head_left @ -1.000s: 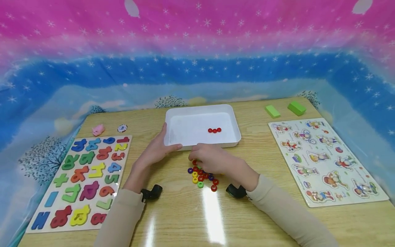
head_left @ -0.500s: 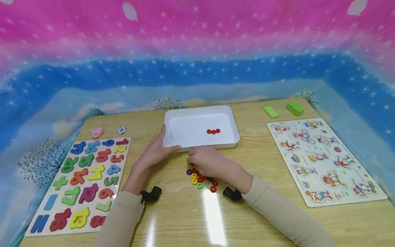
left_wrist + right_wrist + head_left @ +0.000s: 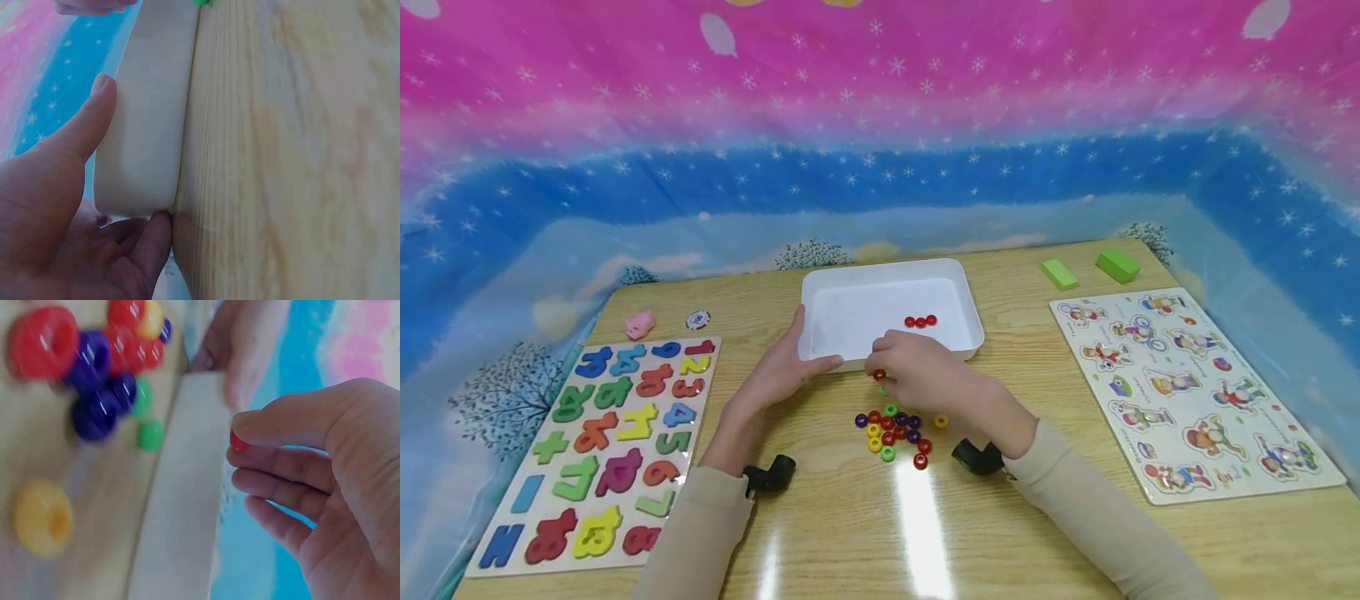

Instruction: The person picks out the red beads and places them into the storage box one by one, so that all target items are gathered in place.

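My right hand [image 3: 925, 375] pinches a red ring-shaped bead [image 3: 237, 442] between thumb and forefinger, just in front of the white tray's near wall. My left hand [image 3: 772, 367] holds the white tray [image 3: 842, 312] at its near left corner. In the left wrist view the thumb [image 3: 94, 119] lies along the rim and the other fingers curl at the corner's end. Three red beads [image 3: 921, 322] lie in a row inside the tray. On the table before it is a loose group of beads [image 3: 887, 423] in red, yellow, purple and green.
To the left lies a number puzzle board [image 3: 617, 433], with a pink pig figure [image 3: 640, 325] and a poker chip [image 3: 697, 320] behind it. A picture puzzle board [image 3: 1195, 400] is on the right. Two green blocks [image 3: 1117, 265] stand at the back right.
My right hand has lifted from the bead group toward the tray, with a red bead now showing in its fingertips. The left hand stays at the tray's corner.
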A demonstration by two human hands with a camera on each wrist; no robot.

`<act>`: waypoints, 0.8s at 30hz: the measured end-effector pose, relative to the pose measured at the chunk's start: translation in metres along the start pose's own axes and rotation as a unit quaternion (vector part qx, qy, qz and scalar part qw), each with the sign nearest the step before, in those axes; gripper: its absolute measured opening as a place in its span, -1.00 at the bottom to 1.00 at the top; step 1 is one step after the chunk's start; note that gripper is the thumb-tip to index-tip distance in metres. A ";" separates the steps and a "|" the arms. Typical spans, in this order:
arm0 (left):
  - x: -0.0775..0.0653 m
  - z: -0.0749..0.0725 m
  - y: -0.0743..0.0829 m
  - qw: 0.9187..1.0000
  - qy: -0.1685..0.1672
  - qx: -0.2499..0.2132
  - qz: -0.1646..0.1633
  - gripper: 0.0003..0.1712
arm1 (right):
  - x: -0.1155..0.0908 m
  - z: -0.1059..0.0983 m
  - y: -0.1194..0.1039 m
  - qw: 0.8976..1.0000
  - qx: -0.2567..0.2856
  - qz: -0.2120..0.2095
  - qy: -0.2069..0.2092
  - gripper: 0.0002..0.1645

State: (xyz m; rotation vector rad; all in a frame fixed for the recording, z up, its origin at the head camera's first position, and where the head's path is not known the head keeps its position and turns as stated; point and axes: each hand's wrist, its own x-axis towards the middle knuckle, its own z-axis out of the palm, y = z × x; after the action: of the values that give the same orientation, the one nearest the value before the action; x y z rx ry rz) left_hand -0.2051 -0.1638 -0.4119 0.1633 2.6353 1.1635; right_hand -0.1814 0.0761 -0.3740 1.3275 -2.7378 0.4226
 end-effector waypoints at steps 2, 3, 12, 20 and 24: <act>0.000 0.000 0.000 1.000 0.001 -0.001 0.000 0.30 | 0.000 -0.006 0.006 0.999 0.024 0.021 0.012 -0.86; 0.001 0.000 -0.001 1.000 0.002 -0.001 0.000 0.31 | 0.000 -0.008 0.010 0.999 0.032 0.031 0.018 -0.86; 0.001 0.001 0.000 1.000 0.001 0.000 -0.010 0.35 | 0.005 -0.009 0.045 0.994 0.032 0.103 0.034 -0.87; 0.001 0.002 0.000 1.000 0.003 0.009 -0.012 0.29 | 0.011 0.005 0.064 0.988 0.031 0.152 0.005 -0.83; 0.000 0.001 0.001 1.000 0.006 0.010 -0.014 0.28 | 0.013 0.009 0.069 0.985 0.025 0.169 -0.002 -0.83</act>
State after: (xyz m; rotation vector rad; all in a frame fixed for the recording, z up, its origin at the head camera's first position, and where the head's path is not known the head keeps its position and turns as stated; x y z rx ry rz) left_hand -0.2053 -0.1624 -0.4116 0.1233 2.6508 1.1329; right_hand -0.2430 0.1043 -0.3948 0.8668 -2.9789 0.5115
